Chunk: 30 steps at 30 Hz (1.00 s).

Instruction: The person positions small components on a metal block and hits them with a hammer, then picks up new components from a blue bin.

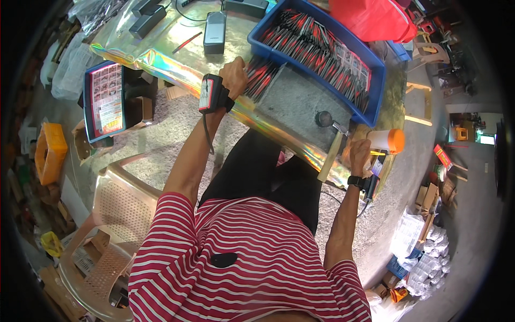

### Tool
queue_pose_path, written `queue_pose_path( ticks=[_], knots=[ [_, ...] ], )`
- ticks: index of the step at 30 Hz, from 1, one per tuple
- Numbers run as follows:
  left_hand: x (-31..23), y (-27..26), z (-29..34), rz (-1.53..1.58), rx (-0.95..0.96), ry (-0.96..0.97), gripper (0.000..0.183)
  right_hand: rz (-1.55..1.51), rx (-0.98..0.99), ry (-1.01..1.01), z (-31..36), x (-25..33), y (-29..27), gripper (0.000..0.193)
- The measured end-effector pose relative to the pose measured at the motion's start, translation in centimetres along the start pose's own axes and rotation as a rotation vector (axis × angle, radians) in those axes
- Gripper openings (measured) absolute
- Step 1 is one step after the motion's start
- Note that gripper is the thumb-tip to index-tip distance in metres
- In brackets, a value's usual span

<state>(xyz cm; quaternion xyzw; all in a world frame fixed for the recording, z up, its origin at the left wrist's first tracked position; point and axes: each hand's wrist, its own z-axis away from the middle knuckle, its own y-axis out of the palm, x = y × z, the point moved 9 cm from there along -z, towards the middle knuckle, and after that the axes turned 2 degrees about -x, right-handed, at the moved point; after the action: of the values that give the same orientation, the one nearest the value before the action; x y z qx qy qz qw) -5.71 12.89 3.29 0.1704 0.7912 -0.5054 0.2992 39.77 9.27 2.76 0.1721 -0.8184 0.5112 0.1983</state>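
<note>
My left hand (234, 78) is closed in a fist at the table's near edge, knuckles up. Whatever it may hold is hidden. Just right of it lies a loose pile of slim black-and-red pieces (259, 78), beside a grey slab (300, 102). My right hand (358, 154) is closed near the table's right corner, its fingertips close to a white jar with an orange lid (382, 140). What these fingers hold, if anything, I cannot make out. Left of this hand, a hammer-like tool has a round dark head (323, 119); a wooden handle (329, 156) juts past the edge.
A blue bin (377, 99) full of black-and-red pieces stands at the back, with a red bag (373, 20) behind. A grey box-shaped device (214, 33) and a red pen-like stick (187, 42) lie left. A plastic chair (126, 201) stands at left, an orange crate (50, 153) beyond.
</note>
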Motion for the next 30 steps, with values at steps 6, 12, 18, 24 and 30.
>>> queue_pose_path(
  ticks=[6, 12, 18, 24, 30],
  knots=[
    [-1.4, 0.2, -0.7, -0.096, 0.133, -0.036, 0.016, -0.011, -0.029, 0.036, 0.2, -3.8, 1.1, 0.014],
    [-0.4, 1.9, -1.4, -0.113, 0.146, 0.027, 0.017, -0.063, -0.107, 0.100, 0.5, -1.9, -0.5, 0.012],
    [-1.0, 1.9, -1.2, -0.056, 0.017, 0.343, 0.012, -0.167, -0.137, 0.155, 1.0, -3.1, -0.7, 0.015],
    [-2.8, 0.1, -0.3, -0.249, 0.155, 0.254, 0.009, -0.328, -0.139, 0.225, 1.2, -2.5, -0.6, 0.011],
    [-4.1, 0.1, -0.2, -0.339, 0.135, 0.302, 0.009, -0.626, -0.120, 0.340, 1.4, -2.4, -0.8, 0.008]
  ],
)
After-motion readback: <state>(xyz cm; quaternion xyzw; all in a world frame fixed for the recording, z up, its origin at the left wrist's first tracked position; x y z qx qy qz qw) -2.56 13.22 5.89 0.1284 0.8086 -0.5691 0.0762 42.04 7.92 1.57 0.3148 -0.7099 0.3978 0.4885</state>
